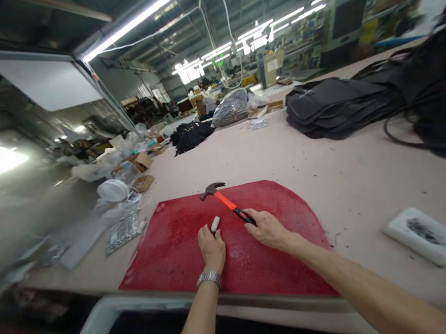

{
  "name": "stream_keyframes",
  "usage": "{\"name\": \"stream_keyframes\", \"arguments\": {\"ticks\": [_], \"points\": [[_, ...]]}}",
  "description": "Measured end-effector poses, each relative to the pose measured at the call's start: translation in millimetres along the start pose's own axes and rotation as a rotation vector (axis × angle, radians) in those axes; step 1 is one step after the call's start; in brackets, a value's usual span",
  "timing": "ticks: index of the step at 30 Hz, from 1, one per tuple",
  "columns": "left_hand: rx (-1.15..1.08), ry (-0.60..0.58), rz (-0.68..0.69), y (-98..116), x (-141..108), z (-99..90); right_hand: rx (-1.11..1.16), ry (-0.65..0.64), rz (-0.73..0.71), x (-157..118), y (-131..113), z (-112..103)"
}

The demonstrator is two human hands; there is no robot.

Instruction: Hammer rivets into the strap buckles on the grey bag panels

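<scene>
My right hand (267, 229) grips a claw hammer (225, 201) by its orange and black handle. The dark hammer head is raised a little over the red mat (283, 264), up and to the left of that hand. Wearing a metal watch, my left hand (212, 246) rests low over the mat with its fingers closed. A short white cylinder (215, 224) stands out from between thumb and fingers, its lower end hidden by them. The hammer head is apart from the cylinder.
A white block with a dark-specked hollow (426, 234) lies at right. Black fabric pieces (333, 106) are stacked at back right. To the left are a white spool (113, 190), a bag of small metal parts (123, 232) and a cardboard box (143, 162). A pale bin (92, 326) sits below the table edge.
</scene>
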State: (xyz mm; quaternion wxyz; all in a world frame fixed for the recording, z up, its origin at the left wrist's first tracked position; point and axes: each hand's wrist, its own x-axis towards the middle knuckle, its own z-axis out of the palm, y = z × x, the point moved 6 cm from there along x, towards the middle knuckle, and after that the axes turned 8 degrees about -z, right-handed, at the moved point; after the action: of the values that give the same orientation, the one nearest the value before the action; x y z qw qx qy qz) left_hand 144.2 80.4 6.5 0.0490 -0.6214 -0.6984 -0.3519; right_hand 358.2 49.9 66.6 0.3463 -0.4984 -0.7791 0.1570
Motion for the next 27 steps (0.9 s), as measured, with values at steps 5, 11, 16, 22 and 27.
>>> {"name": "stream_keyframes", "arguments": {"ticks": [5,11,16,22,27], "points": [[0.022,0.054,-0.096,-18.1,-12.4,-12.9,-0.049,-0.156,-0.155,21.5,-32.1,27.6],[0.045,0.069,-0.183,-65.5,-49.5,-48.0,-0.075,-0.284,-0.223,14.2,-66.6,85.6],[-0.078,0.135,-0.276,-90.2,-61.2,-68.8,-0.168,-0.271,-0.2,-5.4,-96.4,134.6],[-0.022,0.006,-0.131,-82.8,-23.2,-58.0,-0.222,-0.212,-0.286,-0.5,-100.2,145.4],[-0.087,-0.19,0.275,-43.9,4.0,-56.9,-0.335,-0.156,-0.268,-1.0,-68.9,103.4]]}}
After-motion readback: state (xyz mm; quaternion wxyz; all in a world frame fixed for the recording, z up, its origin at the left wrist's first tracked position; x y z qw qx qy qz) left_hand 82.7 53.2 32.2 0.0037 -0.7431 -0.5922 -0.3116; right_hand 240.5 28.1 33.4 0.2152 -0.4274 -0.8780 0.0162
